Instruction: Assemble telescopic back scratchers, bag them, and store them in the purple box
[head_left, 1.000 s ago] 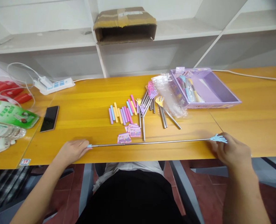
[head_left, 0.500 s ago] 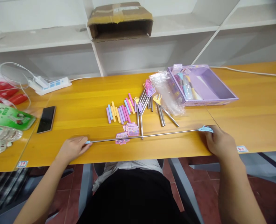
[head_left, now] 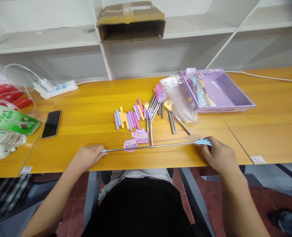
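A telescopic metal back scratcher with a light-blue hand-shaped head lies stretched across the front of the yellow table. My left hand pinches its blue handle end. My right hand grips the rod just behind the blue head. Behind the rod lie small pink cards, a row of coloured handle sleeves and several collapsed scratchers with pink, purple and yellow heads.
A purple tray with a few items stands at the back right, clear plastic bags beside it. At the left are a black phone, a white power strip, water bottles and red packs. A cardboard box sits on the shelf.
The rod has become shorter: my hands have moved towards each other, the right hand with the blue head sliding left and the left hand moving right.
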